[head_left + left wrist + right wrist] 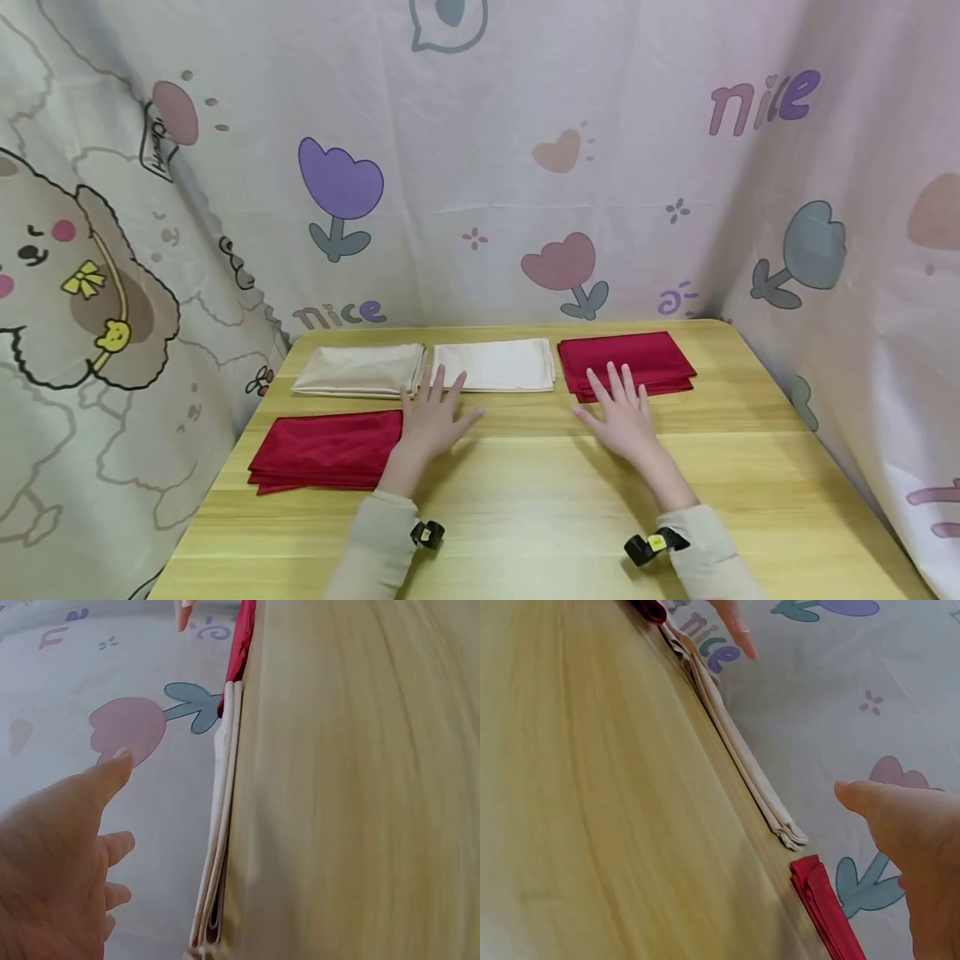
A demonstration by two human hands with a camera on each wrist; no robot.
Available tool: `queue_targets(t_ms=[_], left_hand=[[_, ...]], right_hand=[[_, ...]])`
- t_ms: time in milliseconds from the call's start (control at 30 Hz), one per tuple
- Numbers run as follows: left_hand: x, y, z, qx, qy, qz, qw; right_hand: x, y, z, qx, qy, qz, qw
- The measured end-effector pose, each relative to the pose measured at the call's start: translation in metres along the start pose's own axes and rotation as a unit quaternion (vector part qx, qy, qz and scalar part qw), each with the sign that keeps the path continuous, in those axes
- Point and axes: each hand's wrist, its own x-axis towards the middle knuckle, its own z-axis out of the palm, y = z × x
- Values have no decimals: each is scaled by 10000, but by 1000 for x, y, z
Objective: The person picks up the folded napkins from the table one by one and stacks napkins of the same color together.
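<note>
Four folded cloths lie on the wooden table: a beige one [360, 369] at the back left, a white one [498, 365] in the back middle, a red one [626, 360] at the back right, and another red one [326, 450] nearer on the left. My left hand [435, 417] is spread, fingers straight, over the table by the beige and white cloths and the near red one. My right hand [626, 421] is spread likewise, its fingertips in front of the back right red cloth. Both hands hold nothing; in the wrist views they hover above the table.
The wooden table [525, 500] has rounded back corners. A printed curtain [465, 167] with flowers and words hangs behind it and along both sides. A small black device sits at each wrist.
</note>
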Motion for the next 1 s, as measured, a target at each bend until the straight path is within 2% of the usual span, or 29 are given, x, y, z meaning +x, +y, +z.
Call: queue_targets(t_ms=[233,333,467,667,1000], left_hand=[[-10,-21,-15,-345,-91,-166,9992],[-13,-31,-23,-361,-56,-251,9990],[-17,-44,-32,-609,26,-411,9973],[-26,-64,-40,-868,110,-632,9942],[-39,-95,-54,-1160,27,-1049,9877]], right_hand=[[-6,-13,8,132,30,-143,9998],[-6,-18,12,222,42,-217,9995],[-6,-25,16,227,73,-321,9992],[-6,-37,16,255,-77,-450,9986],[-4,-56,26,378,-105,-783,9962]])
